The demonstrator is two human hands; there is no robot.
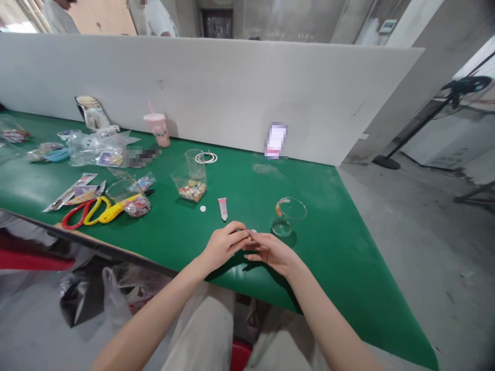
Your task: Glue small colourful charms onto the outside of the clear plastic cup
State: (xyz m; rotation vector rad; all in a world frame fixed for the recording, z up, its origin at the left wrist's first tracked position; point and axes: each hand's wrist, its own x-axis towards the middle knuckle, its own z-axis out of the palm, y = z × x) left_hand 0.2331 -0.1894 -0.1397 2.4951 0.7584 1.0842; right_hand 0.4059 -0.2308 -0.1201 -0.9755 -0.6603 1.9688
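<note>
Left hand [224,243] and right hand [275,253] meet just below the frame's center, where I see their fingertips together on a small thing [252,231], too covered to make out. Just above them lies a pink tube [223,208], with a clear cup [286,219] right of center; farther out, I spot a pink lidded cup [158,129] toward the upper left.

Head-worn view, forward and down
Looks from close above the lap [203,330] across the green tabletop [348,257] to the far white partition [216,87].
</note>
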